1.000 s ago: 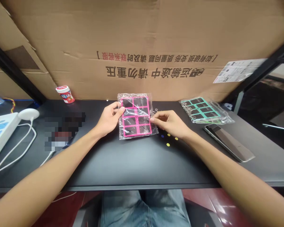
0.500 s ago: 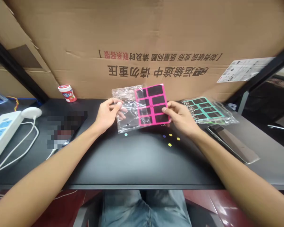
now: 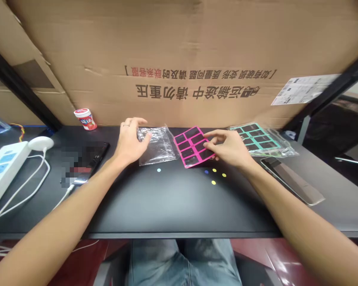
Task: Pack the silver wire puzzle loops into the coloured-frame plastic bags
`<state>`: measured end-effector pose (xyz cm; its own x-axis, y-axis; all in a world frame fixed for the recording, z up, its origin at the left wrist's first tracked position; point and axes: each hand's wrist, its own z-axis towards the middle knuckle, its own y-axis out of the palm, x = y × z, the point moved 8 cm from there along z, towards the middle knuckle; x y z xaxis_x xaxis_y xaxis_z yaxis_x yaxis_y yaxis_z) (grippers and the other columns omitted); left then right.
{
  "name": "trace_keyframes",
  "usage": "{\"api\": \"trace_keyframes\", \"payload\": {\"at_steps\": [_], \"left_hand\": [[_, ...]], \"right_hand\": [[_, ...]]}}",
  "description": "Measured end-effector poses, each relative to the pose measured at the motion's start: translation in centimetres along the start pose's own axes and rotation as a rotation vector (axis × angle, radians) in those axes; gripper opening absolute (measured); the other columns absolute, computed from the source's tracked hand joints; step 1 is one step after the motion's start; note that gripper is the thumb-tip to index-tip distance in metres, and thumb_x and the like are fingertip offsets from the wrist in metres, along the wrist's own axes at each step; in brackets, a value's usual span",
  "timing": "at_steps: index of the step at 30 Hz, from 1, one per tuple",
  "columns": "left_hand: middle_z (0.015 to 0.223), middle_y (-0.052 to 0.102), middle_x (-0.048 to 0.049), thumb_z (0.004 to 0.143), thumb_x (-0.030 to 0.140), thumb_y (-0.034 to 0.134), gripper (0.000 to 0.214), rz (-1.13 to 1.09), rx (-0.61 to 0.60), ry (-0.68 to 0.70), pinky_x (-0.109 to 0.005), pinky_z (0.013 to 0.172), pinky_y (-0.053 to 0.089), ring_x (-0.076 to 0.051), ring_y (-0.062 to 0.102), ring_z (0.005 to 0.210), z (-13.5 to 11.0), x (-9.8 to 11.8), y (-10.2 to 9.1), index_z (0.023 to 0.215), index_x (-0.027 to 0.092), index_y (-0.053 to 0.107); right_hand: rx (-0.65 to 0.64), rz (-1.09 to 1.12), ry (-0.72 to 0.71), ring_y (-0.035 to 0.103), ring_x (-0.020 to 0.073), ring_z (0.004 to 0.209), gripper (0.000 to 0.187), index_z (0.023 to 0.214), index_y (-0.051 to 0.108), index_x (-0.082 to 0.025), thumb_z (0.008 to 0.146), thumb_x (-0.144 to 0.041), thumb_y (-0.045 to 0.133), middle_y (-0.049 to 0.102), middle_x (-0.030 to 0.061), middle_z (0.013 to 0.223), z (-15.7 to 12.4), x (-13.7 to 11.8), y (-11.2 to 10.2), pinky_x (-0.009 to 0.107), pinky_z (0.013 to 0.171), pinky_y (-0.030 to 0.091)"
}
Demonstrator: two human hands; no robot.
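A bright pink grid card (image 3: 193, 145) with several black rectangular panels tilts over the black desk. My right hand (image 3: 229, 146) pinches its right edge between thumb and fingers. The clear plastic bag (image 3: 159, 150), crinkled, lies flat just left of the card, separate from it or barely meeting its edge. Over the bag's upper left corner, my left hand (image 3: 131, 140) has its fingers apart and holds nothing; whether it touches the bag I cannot tell. In front lie small yellow discs (image 3: 214, 182), a blue disc (image 3: 206, 172) and a pale blue disc (image 3: 159, 170).
At the right, a green grid card (image 3: 256, 137) lies in clear plastic, with a flat brown-grey plate (image 3: 292, 180) before it. On the left are a phone (image 3: 100, 153), a power strip (image 3: 6, 171) with white cables and a red-and-white tub (image 3: 85, 119). Cardboard (image 3: 193, 35) stands behind.
The pink card has come out of the plastic bag and been lowered and turned. My left hand has let go of the bag, which now lies on the desk.
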<state>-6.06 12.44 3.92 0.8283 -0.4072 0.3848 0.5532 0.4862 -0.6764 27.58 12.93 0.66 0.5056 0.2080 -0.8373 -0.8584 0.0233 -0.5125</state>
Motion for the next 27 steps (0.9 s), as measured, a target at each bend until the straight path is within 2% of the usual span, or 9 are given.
{"api": "trace_keyframes", "payload": {"at_steps": [3, 6, 9, 12, 16, 19, 21, 24, 27], "left_hand": [[0.128, 0.071, -0.0085, 0.099, 0.037, 0.069, 0.030, 0.002, -0.174, 0.188, -0.051, 0.115, 0.048, -0.032, 0.058, 0.127, -0.9, 2.7, 1.4, 0.125, 0.023, 0.068], [0.133, 0.070, -0.0096, 0.101, 0.039, 0.066, 0.033, 0.010, -0.253, 0.267, -0.054, 0.118, 0.046, -0.033, 0.056, 0.130, -1.5, 3.9, 1.9, 0.130, 0.023, 0.068], [0.135, 0.071, -0.0095, 0.103, 0.042, 0.063, 0.033, 0.003, -0.284, 0.261, -0.055, 0.120, 0.044, -0.032, 0.056, 0.132, -1.7, 4.0, 2.1, 0.129, 0.023, 0.070], [0.140, 0.070, -0.0101, 0.104, 0.048, 0.061, 0.037, 0.051, -0.352, 0.223, -0.057, 0.118, 0.046, -0.034, 0.055, 0.136, -1.8, 3.6, 2.6, 0.131, 0.025, 0.071], [0.147, 0.067, -0.0133, 0.102, 0.046, 0.059, 0.044, 0.207, -0.441, 0.136, -0.061, 0.109, 0.050, -0.039, 0.052, 0.141, -2.3, 2.3, 3.3, 0.141, 0.026, 0.067], [0.148, 0.067, -0.0131, 0.097, 0.025, 0.056, 0.046, 0.313, -0.489, 0.074, -0.060, 0.108, 0.051, -0.039, 0.055, 0.139, -2.4, 0.9, 3.7, 0.141, 0.025, 0.068], [0.148, 0.067, -0.0125, 0.094, 0.017, 0.052, 0.047, 0.355, -0.495, 0.043, -0.058, 0.110, 0.052, -0.038, 0.059, 0.137, -2.2, 0.2, 3.7, 0.137, 0.024, 0.070], [0.143, 0.070, -0.0124, 0.098, 0.018, 0.047, 0.040, 0.388, -0.481, 0.025, -0.054, 0.109, 0.053, -0.035, 0.065, 0.130, -1.9, -0.4, 3.6, 0.128, 0.020, 0.074], [0.138, 0.072, -0.0134, 0.105, 0.031, 0.045, 0.038, 0.394, -0.465, -0.010, -0.053, 0.107, 0.054, -0.035, 0.068, 0.123, -1.8, -0.6, 3.6, 0.126, 0.018, 0.073]], "right_hand": [[0.070, -0.037, 0.014, 0.064, 0.0143, 0.044, 0.034, 0.111, 0.085, -0.016, 0.079, -0.026, 0.080, 0.071, 0.0014, 0.069, 0.1, 0.3, -1.1, 0.026, 0.042, 0.053], [0.128, -0.044, 0.024, 0.062, 0.0139, 0.043, 0.029, 0.104, 0.087, -0.016, 0.078, -0.022, 0.076, 0.069, 0.0012, 0.062, 0.3, 0.5, -2.3, 0.024, 0.038, 0.048], [0.185, 0.007, 0.029, 0.058, 0.0133, 0.041, 0.022, 0.097, 0.087, -0.017, 0.078, -0.021, 0.076, 0.067, 0.0003, 0.057, 0.5, 0.8, -3.2, 0.024, 0.037, 0.046], [0.259, 0.176, -0.001, 0.059, 0.0134, 0.045, 0.017, 0.092, 0.086, -0.019, 0.078, -0.027, 0.083, 0.072, 0.0016, 0.065, 0.7, 1.2, -3.7, 0.027, 0.042, 0.052], [0.226, 0.333, -0.042, 0.064, 0.0154, 0.055, 0.032, 0.098, 0.085, -0.021, 0.080, -0.048, 0.090, 0.081, 0.0053, 0.087, 0.9, 1.6, -2.6, 0.032, 0.051, 0.057], [0.062, 0.159, -0.078, 0.066, 0.0176, 0.060, 0.044, 0.113, 0.085, -0.022, 0.087, -0.058, 0.084, 0.082, 0.0062, 0.092, 0.7, 1.0, -0.7, 0.036, 0.059, 0.059], [0.029, -0.056, -0.164, 0.072, 0.0222, 0.074, 0.046, 0.122, 0.084, -0.025, 0.093, -0.059, 0.079, 0.084, 0.0070, 0.100, 0.3, 0.1, 0.1, 0.041, 0.073, 0.062], [0.071, -0.340, -0.352, 0.076, 0.0316, 0.104, 0.041, 0.125, 0.083, -0.028, 0.097, -0.056, 0.074, 0.083, 0.0085, 0.120, -0.5, -1.7, 0.6, 0.051, 0.094, 0.061], [-0.017, -0.445, -0.493, 0.071, 0.0354, 0.123, 0.032, 0.120, 0.084, -0.028, 0.101, -0.050, 0.070, 0.081, 0.0085, 0.128, -1.2, -2.4, 2.2, 0.055, 0.104, 0.058]]}}
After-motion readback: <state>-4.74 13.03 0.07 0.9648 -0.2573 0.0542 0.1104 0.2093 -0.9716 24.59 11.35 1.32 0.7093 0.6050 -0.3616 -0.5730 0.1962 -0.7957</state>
